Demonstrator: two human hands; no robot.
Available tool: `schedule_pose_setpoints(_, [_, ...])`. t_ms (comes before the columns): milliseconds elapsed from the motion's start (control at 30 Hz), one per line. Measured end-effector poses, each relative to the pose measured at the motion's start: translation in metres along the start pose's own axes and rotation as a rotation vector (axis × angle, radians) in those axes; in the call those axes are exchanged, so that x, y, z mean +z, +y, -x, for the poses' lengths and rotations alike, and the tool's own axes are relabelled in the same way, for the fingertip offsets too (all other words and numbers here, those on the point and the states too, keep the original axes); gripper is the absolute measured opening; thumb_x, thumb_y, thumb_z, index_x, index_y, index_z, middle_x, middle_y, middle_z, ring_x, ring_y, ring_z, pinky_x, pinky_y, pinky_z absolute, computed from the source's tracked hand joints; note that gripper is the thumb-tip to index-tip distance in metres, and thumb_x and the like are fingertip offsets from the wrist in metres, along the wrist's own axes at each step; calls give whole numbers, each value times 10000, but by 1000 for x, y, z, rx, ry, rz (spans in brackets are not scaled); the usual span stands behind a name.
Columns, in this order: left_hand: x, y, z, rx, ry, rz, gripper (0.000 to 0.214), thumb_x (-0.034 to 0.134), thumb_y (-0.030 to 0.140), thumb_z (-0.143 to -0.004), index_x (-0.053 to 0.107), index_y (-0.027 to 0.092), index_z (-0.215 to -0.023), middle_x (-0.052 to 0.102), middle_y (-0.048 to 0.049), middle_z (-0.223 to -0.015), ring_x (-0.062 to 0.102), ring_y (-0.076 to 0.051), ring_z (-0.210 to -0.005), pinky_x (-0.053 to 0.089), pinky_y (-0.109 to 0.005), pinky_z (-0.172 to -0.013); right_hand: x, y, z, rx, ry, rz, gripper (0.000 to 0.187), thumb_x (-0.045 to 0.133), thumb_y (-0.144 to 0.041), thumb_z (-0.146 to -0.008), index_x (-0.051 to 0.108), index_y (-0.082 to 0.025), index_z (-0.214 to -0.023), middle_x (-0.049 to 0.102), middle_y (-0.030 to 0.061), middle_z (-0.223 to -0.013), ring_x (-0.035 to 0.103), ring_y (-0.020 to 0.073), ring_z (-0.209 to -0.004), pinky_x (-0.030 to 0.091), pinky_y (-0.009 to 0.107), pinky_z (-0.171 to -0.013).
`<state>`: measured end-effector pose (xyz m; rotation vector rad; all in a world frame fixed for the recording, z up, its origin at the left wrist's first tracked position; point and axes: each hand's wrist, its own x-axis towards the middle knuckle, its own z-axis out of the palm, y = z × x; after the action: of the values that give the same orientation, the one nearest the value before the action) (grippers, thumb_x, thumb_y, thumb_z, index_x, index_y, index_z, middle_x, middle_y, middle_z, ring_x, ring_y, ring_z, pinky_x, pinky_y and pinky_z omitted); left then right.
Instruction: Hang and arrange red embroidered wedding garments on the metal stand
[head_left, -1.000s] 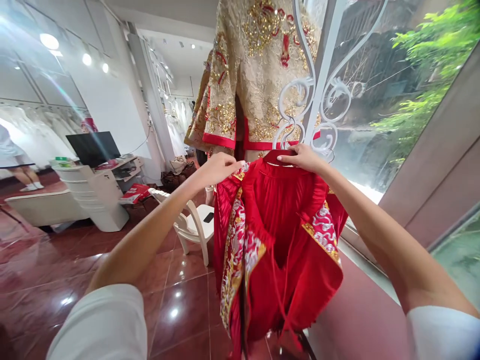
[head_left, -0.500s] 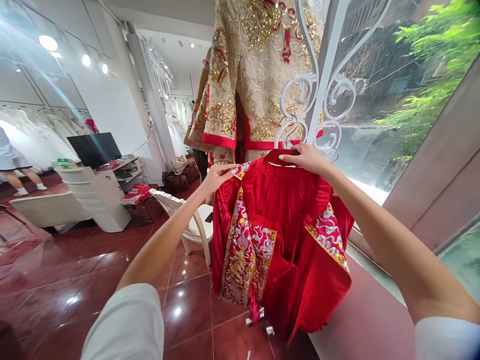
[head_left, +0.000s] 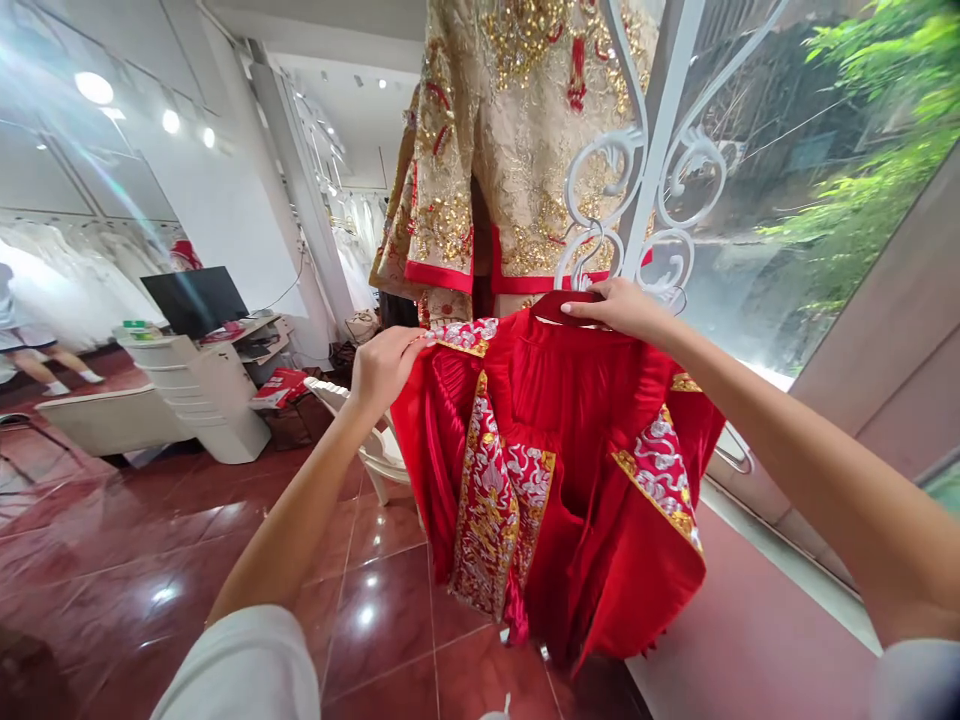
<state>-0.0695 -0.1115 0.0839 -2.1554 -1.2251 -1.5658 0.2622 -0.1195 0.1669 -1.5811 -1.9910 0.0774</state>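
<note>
A red pleated skirt (head_left: 577,385) with silver-and-gold embroidered panels hangs in front of me from a dark red hanger (head_left: 559,305). The hanger's metal hook is up by the white scrollwork. My right hand (head_left: 622,308) is closed on the top of the hanger, thumb in front. My left hand (head_left: 386,365) pinches an embroidered edge of the skirt and holds it out to the left, so that side is spread. Behind the skirt is a beige jacket (head_left: 525,160) with gold sequins and red trim.
White iron scrollwork (head_left: 607,170) stands beside the window. Left of the skirt are a white chair (head_left: 382,450) and a white desk (head_left: 202,400) with a black monitor (head_left: 193,300). Another person (head_left: 30,330) stands at the far left. Glossy red tiles (head_left: 375,610) cover the floor.
My left hand has moved left, drawing the skirt's embroidered edge outward and widening that side. My right hand keeps its grip on the hanger. The view has shifted slightly.
</note>
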Motion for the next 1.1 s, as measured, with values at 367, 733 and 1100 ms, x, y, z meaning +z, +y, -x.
schedule_pose_setpoints(367, [22,26,-35,55,-319,-68,364,503,468,-802,677,176,-933,686,-58,-874,602,-181,-774,431,-258,-746,-19,23,6,-132,49,-207,385,491,-512,-824,613,-148,-822,633,72,-788,551,159,-724,401,268,-658])
schedule_pose_setpoints(733, [71,66,-62,93,-522,359,392,534,436,-798,701,146,-1001,698,-23,-889,602,-200,-797,440,-276,-759,-7,104,44,-102,133,-444,482,613,-538,-691,685,-175,-1000,682,58,-1013,600,211,-920,476,307,-782])
schedule_pose_setpoints(1100, [101,56,-71,-306,-520,656,275,615,359,-655,565,148,-485,468,29,-419,408,-94,-422,308,-238,-487,-40,96,16,473,-115,-581,151,703,-265,-645,618,-163,-573,614,60,-562,582,192,-555,498,337,-558])
